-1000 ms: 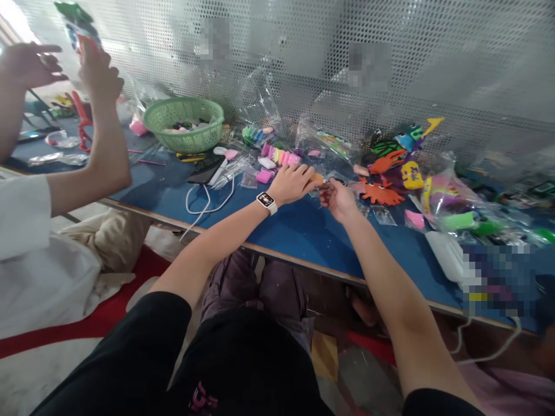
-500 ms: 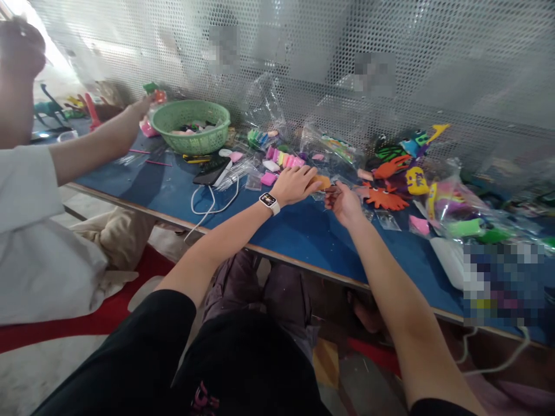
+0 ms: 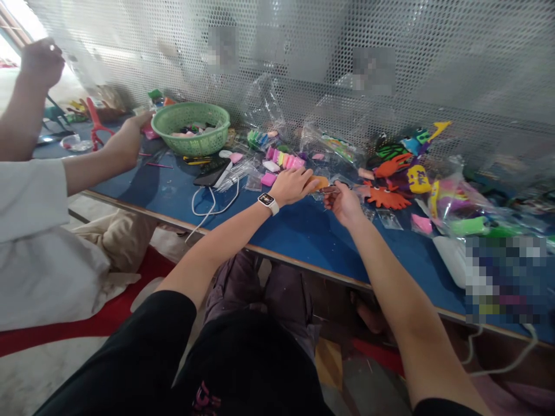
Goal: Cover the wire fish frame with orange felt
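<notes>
My left hand (image 3: 295, 186), with a watch at the wrist, has its fingers on an orange piece (image 3: 319, 184) over the blue table (image 3: 299, 231). Close to its right, my right hand (image 3: 342, 202) is closed round a small dark tool, perhaps scissors, whose tip meets the orange piece. Behind my left hand lie a row of pink and yellow blocks (image 3: 285, 157) and a pink block (image 3: 268, 179). An orange crab figure (image 3: 387, 195) is to the right of my right hand.
At the left a person in white reaches by a green basket (image 3: 191, 141). A phone (image 3: 212, 172) with a white cable lies before it. Colourful figures, plastic bags and a pink piece (image 3: 421, 223) are at the right. A perforated metal panel stands behind.
The other person's raised hand has moved right and down, and their other hand has drawn back from the items beside the basket. My hands have hardly moved.
</notes>
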Motion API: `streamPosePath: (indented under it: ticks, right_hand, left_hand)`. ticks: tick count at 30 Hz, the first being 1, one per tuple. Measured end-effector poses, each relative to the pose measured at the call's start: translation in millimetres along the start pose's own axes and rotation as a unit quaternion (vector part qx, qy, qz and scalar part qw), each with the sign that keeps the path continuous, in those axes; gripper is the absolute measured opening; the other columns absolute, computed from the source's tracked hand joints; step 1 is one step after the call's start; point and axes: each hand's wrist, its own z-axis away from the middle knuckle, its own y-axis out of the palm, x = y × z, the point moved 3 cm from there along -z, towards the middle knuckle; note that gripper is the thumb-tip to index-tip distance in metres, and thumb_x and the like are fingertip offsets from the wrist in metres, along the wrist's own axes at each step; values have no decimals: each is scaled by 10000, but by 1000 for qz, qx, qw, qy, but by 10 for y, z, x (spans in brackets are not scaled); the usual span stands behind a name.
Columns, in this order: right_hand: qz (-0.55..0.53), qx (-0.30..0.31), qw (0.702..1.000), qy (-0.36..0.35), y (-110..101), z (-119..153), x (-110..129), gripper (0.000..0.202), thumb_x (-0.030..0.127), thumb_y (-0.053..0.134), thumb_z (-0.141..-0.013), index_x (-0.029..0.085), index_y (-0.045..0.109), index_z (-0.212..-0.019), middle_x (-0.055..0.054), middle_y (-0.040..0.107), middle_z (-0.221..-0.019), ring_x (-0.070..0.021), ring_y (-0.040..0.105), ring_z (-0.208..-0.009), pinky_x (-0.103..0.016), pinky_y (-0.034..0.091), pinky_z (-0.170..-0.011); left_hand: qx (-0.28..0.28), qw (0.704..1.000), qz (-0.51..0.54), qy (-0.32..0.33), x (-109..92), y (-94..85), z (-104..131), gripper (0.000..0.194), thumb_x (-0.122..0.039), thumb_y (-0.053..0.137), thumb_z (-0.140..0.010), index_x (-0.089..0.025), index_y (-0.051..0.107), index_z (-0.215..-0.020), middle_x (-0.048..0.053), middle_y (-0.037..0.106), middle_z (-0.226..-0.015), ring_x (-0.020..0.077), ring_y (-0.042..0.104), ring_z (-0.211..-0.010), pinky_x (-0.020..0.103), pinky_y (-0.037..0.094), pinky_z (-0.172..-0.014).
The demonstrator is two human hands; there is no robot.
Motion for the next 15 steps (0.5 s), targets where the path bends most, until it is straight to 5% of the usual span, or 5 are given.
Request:
streamPosePath:
  ticks: [7,15]
  right_hand:
    - [-2,-4,1000,4,-1,2,5,456,563,675,-1125,227,722,-821,-23,621,-656,-162,510,-559,-306,353,-528]
    - [-31,-26,999,-3,-31,-15,41,447,480,640,-1159,219,710,-803,-20,615,-645,-152,504,-541,-278,355,-504]
  left_hand:
    - [-2,1000,10,1,-8,4,0,625,-569,310,-1290,-142,715,-1499,204,838,-1409,370,820,-1269,458,572,-1023]
    - [-74,994,71,-36,138,-66,-2,566,-442,300,-1294,-143,678,-1592,183,785,-1563,327,783,-1394,454,575,-1189]
